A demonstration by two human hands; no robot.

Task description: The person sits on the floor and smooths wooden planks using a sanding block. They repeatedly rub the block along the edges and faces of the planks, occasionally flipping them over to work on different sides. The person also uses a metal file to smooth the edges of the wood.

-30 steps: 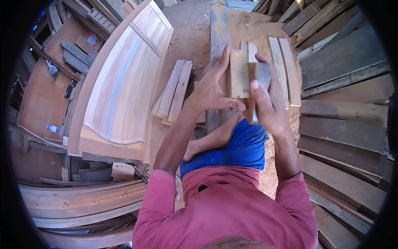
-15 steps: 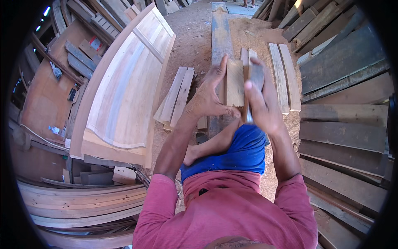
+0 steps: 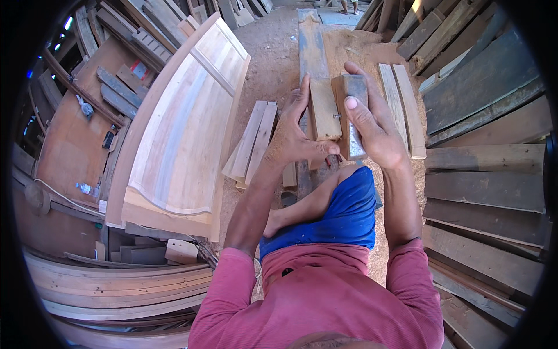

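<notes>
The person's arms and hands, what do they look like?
Pinkish-red sleeves stop partway down, leaving the forearms bare, with no watch showing. The left hand and right hand are bare too, with no gloves.

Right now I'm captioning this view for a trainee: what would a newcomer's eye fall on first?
Probably the large pale wooden panel at left, then the bright blue shorts near the centre. Just above them in view, the left hand holds a tan wooden block beside the grey-faced block in the right hand.

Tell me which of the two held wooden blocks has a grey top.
The grey-topped block in the right hand; the left hand holds the tan-topped block.
</notes>
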